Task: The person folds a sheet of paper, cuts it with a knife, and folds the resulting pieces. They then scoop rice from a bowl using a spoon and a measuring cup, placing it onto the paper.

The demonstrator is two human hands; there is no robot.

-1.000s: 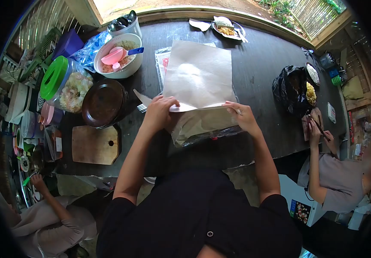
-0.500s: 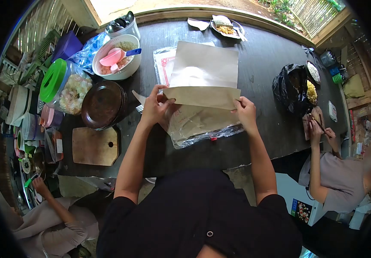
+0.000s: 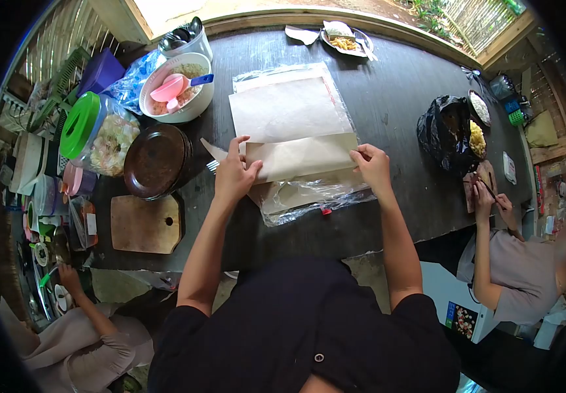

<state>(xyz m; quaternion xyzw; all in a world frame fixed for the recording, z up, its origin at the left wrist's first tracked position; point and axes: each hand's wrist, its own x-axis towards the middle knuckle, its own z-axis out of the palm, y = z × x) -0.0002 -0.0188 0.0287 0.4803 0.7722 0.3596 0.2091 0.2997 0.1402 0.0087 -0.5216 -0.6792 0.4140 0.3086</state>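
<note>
A sheet of brown paper (image 3: 302, 156) lies folded over on a clear plastic packet of paper sheets (image 3: 281, 105) on the dark table (image 3: 401, 98). My left hand (image 3: 234, 173) pinches the folded sheet's left edge. My right hand (image 3: 369, 167) pinches its right edge. The packet's near end (image 3: 309, 196) sticks out beneath my hands, with a small red tab by it.
Left of my hands are a dark brown bowl (image 3: 158, 159), a wooden cutting board (image 3: 146, 223), a green-lidded jar (image 3: 96, 134) and a white bowl with a pink scoop (image 3: 178, 88). A black bag (image 3: 445, 134) sits at right by a seated person (image 3: 519, 275). Another person (image 3: 79, 327) crouches lower left.
The brown sheet, held upright a second ago, has been folded down and laid flat. Both my hands stayed on its edges, now lower on the packet.
</note>
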